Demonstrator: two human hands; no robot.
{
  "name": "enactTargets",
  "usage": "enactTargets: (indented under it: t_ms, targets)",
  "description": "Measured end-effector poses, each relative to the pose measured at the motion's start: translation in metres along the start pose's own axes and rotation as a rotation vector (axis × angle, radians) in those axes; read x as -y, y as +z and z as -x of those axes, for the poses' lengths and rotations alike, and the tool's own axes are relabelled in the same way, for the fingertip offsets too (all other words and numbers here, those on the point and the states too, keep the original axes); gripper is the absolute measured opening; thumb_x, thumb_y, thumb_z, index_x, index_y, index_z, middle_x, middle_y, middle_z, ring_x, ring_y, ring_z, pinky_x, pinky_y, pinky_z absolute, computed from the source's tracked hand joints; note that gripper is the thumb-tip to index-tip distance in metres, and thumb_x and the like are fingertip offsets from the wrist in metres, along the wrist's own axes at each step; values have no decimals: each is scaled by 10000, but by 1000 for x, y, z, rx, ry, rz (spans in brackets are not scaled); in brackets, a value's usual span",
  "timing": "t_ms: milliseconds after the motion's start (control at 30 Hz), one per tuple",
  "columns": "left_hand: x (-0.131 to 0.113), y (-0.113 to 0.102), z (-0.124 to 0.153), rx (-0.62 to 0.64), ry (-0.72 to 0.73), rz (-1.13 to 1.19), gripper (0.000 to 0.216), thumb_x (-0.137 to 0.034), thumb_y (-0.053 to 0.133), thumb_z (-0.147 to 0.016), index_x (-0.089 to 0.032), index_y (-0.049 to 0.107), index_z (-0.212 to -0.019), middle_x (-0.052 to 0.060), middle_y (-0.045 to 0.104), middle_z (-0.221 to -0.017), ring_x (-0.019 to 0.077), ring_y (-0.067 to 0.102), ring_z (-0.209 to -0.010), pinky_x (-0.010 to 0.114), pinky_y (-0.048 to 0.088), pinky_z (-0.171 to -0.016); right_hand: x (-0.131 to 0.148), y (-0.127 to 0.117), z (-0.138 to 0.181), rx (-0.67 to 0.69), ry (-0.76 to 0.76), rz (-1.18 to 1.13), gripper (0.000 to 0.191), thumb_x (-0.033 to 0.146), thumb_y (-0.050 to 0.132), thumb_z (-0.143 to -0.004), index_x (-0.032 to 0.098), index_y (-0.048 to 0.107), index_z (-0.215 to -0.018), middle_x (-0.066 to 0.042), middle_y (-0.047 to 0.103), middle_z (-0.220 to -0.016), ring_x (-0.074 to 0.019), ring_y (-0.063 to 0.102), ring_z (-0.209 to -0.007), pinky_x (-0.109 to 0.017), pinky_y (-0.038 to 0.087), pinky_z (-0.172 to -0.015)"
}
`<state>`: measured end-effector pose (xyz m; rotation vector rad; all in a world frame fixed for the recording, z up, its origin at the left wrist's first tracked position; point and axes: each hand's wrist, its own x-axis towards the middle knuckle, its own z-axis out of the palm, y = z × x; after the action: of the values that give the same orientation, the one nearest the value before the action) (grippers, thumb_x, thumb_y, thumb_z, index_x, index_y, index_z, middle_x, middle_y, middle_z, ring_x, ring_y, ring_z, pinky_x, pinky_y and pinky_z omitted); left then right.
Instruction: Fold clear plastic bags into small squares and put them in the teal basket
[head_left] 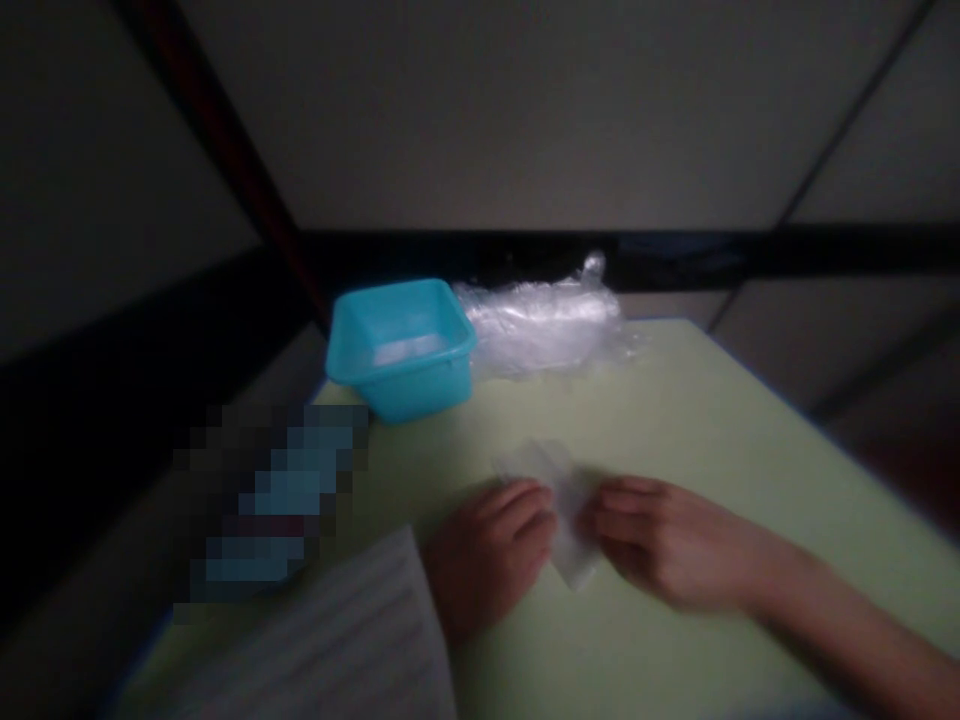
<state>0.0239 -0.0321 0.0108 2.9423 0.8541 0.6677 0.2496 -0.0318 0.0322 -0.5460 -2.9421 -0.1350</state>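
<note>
On the green table (712, 420), a plastic pile (544, 325) lies at twelve o'clock and a blue tub (401, 350) at eleven. The left hand (487, 545) and right hand (660, 540), close together, pinch a small clear sheet (551, 470) between them; uneven pulling could tear it.

Dim light; pale green table (712, 420), grey wall panels (525, 100), dark rail (750, 250)

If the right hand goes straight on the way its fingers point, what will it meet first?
Probably the left hand: the right hand points at it, with only the small translucent plastic piece between them. Blur hides the gap.
</note>
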Motion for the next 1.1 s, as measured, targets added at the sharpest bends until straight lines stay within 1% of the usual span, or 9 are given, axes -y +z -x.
enactTargets:
  t_ms: [233,367,533,667,767,867,933,1000,1100]
  targets:
    - [1,-1,0,-3,9,13,234,-177,400,-888,-127,628,-911,96,653,-1046,215,566,-1065,345,479,-938,-1,0,1,-35,-8,-70,149,114,491,-862,128,635,-826,-100,662,-888,-199,595,-878,-373,450,-836]
    - [2,-1,0,17,19,24,241,-185,404,-875,-122,623,-952,104,647,-1074,220,555,-1090,350,472,-947,0,0,1,-35,-14,-81,143,107,484,-854,132,625,-844,-100,667,-894,-196,607,-867,-379,446,-860]
    - [2,9,10,-46,8,68,396,-282,451,-779,-102,564,-1112,136,590,-1203,252,516,-1148,386,461,-958,-1,-2,0,-23,-2,-63,125,117,471,-855,142,587,-816,-81,658,-861,-191,596,-807,-375,443,-842]
    - [1,12,12,-101,20,39,457,-370,497,-764,-84,567,-1114,144,622,-1156,260,581,-1064,383,508,-898,-1,-4,-2,-14,22,-53,129,134,463,-859,161,543,-762,-44,625,-774,-181,565,-730,-358,442,-751]
    - [-1,8,8,-59,21,-15,338,-307,493,-833,-90,594,-1073,127,649,-1121,237,612,-1030,353,532,-871,1,-5,-3,-52,31,-37,122,131,459,-849,167,529,-756,-28,596,-720,-180,543,-691,-343,431,-686]
    - [-3,6,3,-78,44,-57,267,-182,392,-909,-95,623,-1012,104,680,-1059,196,632,-1002,313,539,-862,2,-3,-2,-90,6,-43,125,156,459,-853,171,528,-749,-29,597,-708,-180,542,-679,-334,432,-666]
    - [-3,7,1,-121,50,-59,321,-145,326,-932,-91,640,-966,101,697,-1008,178,650,-964,291,545,-848,-1,-1,-2,-121,-35,-54,160,254,468,-878,168,538,-763,-58,635,-800,-193,564,-734,-342,446,-687]
    - [-3,6,-1,-152,35,-35,358,-144,299,-938,-90,652,-934,102,705,-981,171,664,-927,282,550,-836,-5,2,-1,-149,-72,-61,235,365,476,-888,158,556,-810,-98,651,-966,-213,581,-829,-355,459,-726]
    - [-3,4,-2,-151,5,12,368,-146,297,-930,-98,662,-928,101,710,-966,167,671,-906,286,549,-837,-12,11,-2,-176,-78,-90,253,376,476,-897,143,572,-884,-115,638,-1079,-212,584,-916,-355,462,-791]
